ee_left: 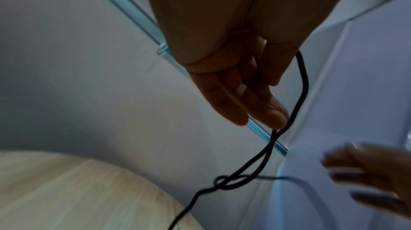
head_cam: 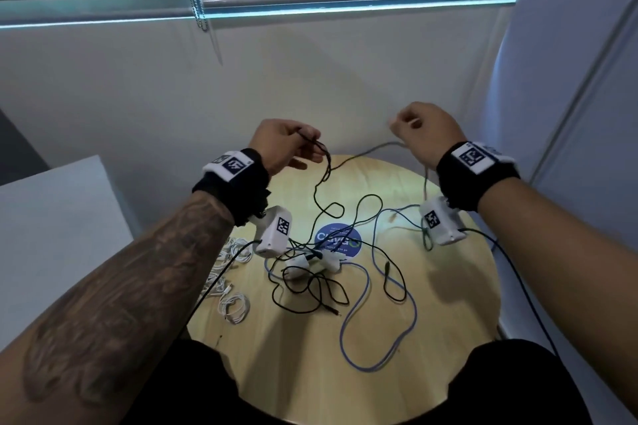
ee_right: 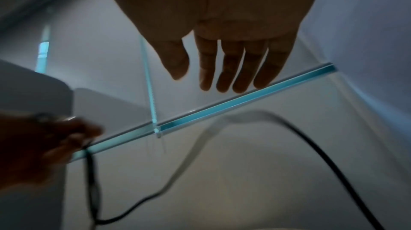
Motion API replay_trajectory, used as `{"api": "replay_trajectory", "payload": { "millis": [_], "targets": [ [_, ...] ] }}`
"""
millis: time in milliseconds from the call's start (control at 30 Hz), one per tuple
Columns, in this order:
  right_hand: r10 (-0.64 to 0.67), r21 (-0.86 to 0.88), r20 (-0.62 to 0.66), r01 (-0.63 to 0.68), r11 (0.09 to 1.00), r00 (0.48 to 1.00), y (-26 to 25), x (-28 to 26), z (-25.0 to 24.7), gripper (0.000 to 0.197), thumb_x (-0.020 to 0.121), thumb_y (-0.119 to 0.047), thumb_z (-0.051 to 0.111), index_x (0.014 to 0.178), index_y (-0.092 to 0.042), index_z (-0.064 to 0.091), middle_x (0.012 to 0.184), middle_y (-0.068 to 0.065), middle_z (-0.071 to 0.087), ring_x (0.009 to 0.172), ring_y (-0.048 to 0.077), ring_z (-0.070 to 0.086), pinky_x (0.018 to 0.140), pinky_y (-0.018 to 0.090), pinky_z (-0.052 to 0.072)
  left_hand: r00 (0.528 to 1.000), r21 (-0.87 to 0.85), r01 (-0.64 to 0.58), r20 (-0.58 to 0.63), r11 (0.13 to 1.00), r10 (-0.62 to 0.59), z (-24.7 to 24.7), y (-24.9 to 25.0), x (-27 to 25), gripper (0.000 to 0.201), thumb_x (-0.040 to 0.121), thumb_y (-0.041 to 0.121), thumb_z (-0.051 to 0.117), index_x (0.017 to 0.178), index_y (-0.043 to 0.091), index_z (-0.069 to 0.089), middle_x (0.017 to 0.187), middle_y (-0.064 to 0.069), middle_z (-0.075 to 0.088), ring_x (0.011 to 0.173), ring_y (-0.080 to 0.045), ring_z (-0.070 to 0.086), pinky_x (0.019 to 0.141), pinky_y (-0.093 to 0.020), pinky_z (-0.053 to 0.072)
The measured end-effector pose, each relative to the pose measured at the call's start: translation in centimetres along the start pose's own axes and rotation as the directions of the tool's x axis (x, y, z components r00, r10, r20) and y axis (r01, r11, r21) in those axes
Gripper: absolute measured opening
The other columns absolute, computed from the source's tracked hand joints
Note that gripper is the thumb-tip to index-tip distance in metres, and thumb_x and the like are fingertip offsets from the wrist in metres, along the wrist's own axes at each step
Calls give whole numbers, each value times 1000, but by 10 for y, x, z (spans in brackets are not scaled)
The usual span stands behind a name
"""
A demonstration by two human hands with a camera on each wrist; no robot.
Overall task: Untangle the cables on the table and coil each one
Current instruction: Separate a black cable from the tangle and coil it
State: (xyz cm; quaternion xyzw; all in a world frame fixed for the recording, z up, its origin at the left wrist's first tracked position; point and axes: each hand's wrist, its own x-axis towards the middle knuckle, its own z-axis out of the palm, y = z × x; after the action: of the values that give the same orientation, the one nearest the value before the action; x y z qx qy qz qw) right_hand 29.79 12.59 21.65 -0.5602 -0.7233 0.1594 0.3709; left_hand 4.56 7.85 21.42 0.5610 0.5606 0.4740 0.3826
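Head view: both hands raised over the counter, black cable lifted out of the tangle.

Black cable (head_cam: 324, 162) is pinched between left hand (head_cam: 283, 145) thumb and fingers, doubled over at the grip; below the hand it hangs down, with a small knot-like twist in the left wrist view, into the pile on the counter (head_cam: 448, 304). Right hand (head_cam: 426, 129) is level with the left and well apart from it, fingers loosely extended in the right wrist view; a grey cable (head_cam: 376, 148) runs up toward it, cannot tell if it's gripped. Under the hands: blue cable (head_cam: 379, 317) looped through the black ones, white adapters (head_cam: 310, 260) mid-pile. Below the left forearm, coiled white cables (head_cam: 234, 307).
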Motion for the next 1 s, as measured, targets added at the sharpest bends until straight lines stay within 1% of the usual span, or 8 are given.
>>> {"api": "replay_trajectory", "payload": {
  "millis": [100, 200, 367, 500, 633, 733, 867, 1000],
  "targets": [
    [-88, 244, 214, 34, 969, 973, -30, -15, 21, 38, 84, -60, 62, 107, -29, 64, 107, -10, 67, 101, 7, 63, 88, 27, 47, 998, 84, -66, 8, 994, 66, 16, 13, 5, 17, 97, 7, 52, 99, 2, 68, 74, -9, 74, 64, -17, 72, 57, -27, 50],
    [-97, 284, 333, -2, 959, 938, -48, -19, 31, 40, 83, -52, 69, 108, -22, 65, 100, -3, 73, 92, 12, 71, 90, 36, 53, 992, 127, -128, 7, 984, 128, 21, 19, 4, 16, 95, 9, 56, 99, 4, 71, 66, -5, 71, 62, -18, 70, 61, -32, 54],
    [-57, 471, 311, -102, 876, 949, -65, -15, 19, 10, 98, -12, 55, 88, -10, 54, 74, 8, 56, 55, 17, 65, 70, 47, 60, 992, 26, -127, 28, 992, 126, 27, -6, -8, 29, 95, 9, 56, 124, 12, 59, 82, -6, 67, 71, -19, 67, 64, -32, 54],
    [-73, 568, 166, -35, 822, 983, -70, -9, 10, 14, 101, -12, 47, 87, -14, 47, 81, 9, 50, 52, 15, 59, 62, 48, 60, 977, 112, 47, 202, 993, -69, 47, -66, -33, 37, 94, 13, 56, 130, 13, 53, 106, -4, 69, 91, -15, 65, 77, -28, 48],
    [-60, 716, 109, -37, 697, 992, -79, -2, -1, 11, 102, -12, 44, 92, -12, 47, 82, 8, 50, 54, 16, 58, 61, 41, 59, 870, 232, 122, 442, 965, -216, 85, -124, -61, 67, 81, 32, 73, 141, 14, 48, 129, 0, 62, 123, -17, 56, 108, -36, 41],
    [-42, 769, 108, -57, 636, 993, -89, 1, -5, 11, 103, -11, 42, 93, -12, 46, 82, 8, 49, 54, 17, 59, 61, 40, 58, 889, 289, 117, 396, 950, -230, 111, -137, -64, 79, 84, 38, 74, 150, 18, 34, 146, 1, 48, 134, -18, 44, 106, -32, 39],
    [-22, 840, 74, -51, 539, 997, -103, 4, -16, 8, 103, -11, 44, 95, -10, 47, 82, 8, 49, 56, 19, 62, 61, 38, 57, 958, 259, 185, 169, 948, -233, 130, -148, -53, 70, 82, 39, 76, 140, 16, 45, 135, 0, 53, 122, -21, 51, 100, -38, 46],
    [-30, 876, -3, 17, 482, 1000, -111, 8, -29, 8, 103, -12, 44, 97, -9, 48, 84, 7, 51, 57, 18, 61, 60, 34, 55, 975, 196, 178, 96, 964, -199, 134, -162, -45, 19, 89, 30, 65, 89, 11, 63, 85, -4, 66, 77, -24, 61, 76, -34, 50]
  ]
}}
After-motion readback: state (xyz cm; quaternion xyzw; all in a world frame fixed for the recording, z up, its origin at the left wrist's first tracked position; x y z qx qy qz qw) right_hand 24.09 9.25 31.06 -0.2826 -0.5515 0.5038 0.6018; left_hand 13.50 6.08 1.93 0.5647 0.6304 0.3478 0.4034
